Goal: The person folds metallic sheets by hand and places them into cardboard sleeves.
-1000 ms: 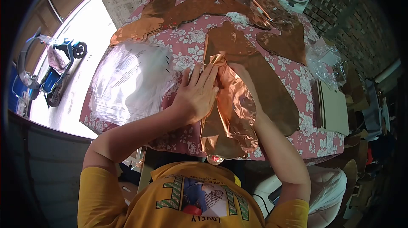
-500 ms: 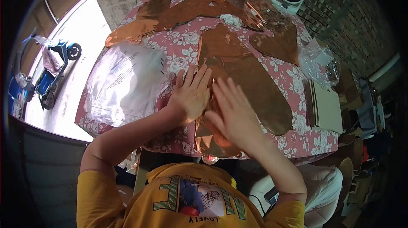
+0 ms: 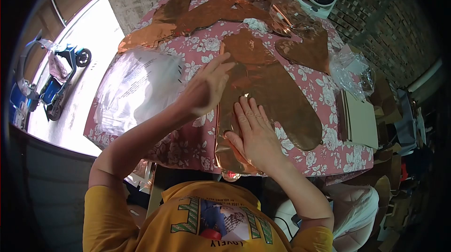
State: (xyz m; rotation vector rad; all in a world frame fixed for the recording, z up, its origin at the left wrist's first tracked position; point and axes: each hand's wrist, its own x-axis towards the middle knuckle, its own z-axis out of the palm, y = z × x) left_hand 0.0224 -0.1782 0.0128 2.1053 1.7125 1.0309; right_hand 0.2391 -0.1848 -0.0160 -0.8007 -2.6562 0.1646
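Flat and spread, the right hand (image 3: pixel 251 130) presses crinkly copper foil (image 3: pixel 268 97); the left hand (image 3: pixel 204 87) hovers open.

The yellow shirt (image 3: pixel 206 219), well below the fingers (image 3: pixel 249 111) of the right hand, bore upside-down printed lettering, of which "LOVELY" could be read. Small print on the clear plastic bags (image 3: pixel 136 87) was too blurred to read.

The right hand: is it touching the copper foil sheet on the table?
Touching. The head view shows the right hand lying flat, palm down, on the copper foil sheet, with no gap visible under the fingers.
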